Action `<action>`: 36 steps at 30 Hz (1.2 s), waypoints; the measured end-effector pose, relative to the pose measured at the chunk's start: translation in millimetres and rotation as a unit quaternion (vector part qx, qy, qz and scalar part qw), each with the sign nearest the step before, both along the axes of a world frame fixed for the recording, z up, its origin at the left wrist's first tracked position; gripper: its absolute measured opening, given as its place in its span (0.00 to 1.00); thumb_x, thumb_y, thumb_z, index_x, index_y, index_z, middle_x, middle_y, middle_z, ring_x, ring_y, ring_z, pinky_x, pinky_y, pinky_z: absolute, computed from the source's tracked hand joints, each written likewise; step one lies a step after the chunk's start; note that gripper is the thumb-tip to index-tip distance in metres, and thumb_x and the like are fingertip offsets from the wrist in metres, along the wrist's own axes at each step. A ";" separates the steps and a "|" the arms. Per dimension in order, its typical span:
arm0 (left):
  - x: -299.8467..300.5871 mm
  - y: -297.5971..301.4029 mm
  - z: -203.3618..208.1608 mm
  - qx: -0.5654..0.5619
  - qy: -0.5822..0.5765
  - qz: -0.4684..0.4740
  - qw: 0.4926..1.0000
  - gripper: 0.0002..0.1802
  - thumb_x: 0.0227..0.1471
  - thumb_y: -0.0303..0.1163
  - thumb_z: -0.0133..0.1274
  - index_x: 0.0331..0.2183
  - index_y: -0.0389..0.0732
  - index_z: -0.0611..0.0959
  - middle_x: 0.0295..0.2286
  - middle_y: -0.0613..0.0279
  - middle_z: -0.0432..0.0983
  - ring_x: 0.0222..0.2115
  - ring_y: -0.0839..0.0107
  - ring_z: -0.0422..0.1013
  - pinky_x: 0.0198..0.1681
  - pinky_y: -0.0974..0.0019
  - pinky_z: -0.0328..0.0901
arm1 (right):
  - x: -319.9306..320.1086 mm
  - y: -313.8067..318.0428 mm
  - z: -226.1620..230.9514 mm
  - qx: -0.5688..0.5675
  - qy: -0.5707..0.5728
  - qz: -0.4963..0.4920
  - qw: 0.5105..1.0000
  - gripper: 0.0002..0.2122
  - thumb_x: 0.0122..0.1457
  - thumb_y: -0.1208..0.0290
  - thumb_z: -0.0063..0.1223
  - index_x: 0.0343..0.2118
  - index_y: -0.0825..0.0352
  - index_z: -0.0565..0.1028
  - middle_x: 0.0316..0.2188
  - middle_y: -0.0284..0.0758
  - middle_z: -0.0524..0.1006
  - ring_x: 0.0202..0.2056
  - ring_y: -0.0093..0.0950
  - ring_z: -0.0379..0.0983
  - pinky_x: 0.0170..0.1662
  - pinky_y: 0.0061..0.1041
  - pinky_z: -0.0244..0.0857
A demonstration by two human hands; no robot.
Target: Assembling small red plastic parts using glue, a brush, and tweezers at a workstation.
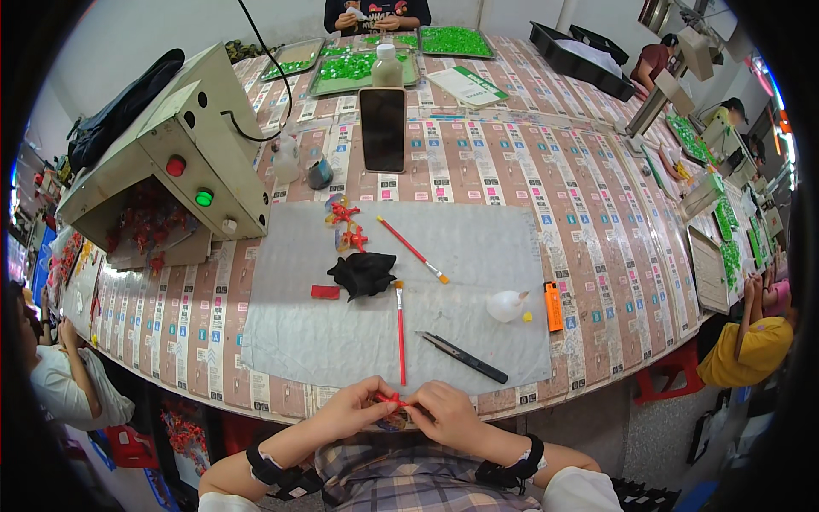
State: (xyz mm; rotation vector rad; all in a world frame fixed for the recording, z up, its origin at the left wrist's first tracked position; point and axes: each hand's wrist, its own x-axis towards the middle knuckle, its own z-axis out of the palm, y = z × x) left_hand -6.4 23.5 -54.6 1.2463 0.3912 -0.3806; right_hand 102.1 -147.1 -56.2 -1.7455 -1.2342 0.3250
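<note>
At the near edge of the table my left hand (355,410) pinches a small red plastic piece (392,398), apparently a toy figure. My right hand (447,413) grips its other side, fingers closed. On the grey cloth (316,350) ahead lies a red-handled flat brush (401,337), pointing away from me. Right of it is a dark cutter knife (463,357). A second brush (413,248) lies slanted farther off. To the left sit a crumpled black cloth (363,275), a red block (325,292) and several red figures (344,218) with translucent bits.
A beige machine (226,179) with red and green buttons stands left. A phone (382,128) stands upright before a bottle (387,66). A white rounded squeeze bottle (508,305) and an orange tool (553,305) lie right. Trays of green pieces (456,42) are far off; co-workers sit around.
</note>
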 end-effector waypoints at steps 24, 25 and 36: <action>0.2 -0.2 2.4 -0.009 -0.004 0.005 1.000 0.08 0.53 0.27 0.48 0.36 0.36 0.71 0.32 0.65 0.71 0.34 0.80 0.67 0.39 0.76 0.63 | 0.6 0.2 2.3 -0.002 -0.001 0.005 1.000 0.05 0.47 0.76 0.53 0.24 0.68 0.67 0.22 0.37 0.68 0.26 0.36 0.67 0.28 0.30 0.61; 0.6 0.0 2.4 -0.007 -0.005 0.003 1.000 0.07 0.54 0.27 0.48 0.36 0.36 0.71 0.32 0.65 0.71 0.34 0.80 0.67 0.39 0.76 0.64 | 0.5 0.2 2.5 -0.004 -0.002 0.004 1.000 0.05 0.47 0.76 0.53 0.24 0.68 0.67 0.22 0.37 0.68 0.26 0.36 0.67 0.28 0.31 0.61; 1.7 -0.1 4.9 0.014 -0.002 -0.003 1.000 0.07 0.54 0.27 0.48 0.35 0.36 0.71 0.32 0.64 0.72 0.35 0.80 0.68 0.39 0.75 0.64 | 0.3 0.1 0.7 -0.002 0.001 0.005 1.000 0.06 0.47 0.76 0.54 0.24 0.67 0.68 0.21 0.37 0.68 0.26 0.36 0.67 0.28 0.31 0.61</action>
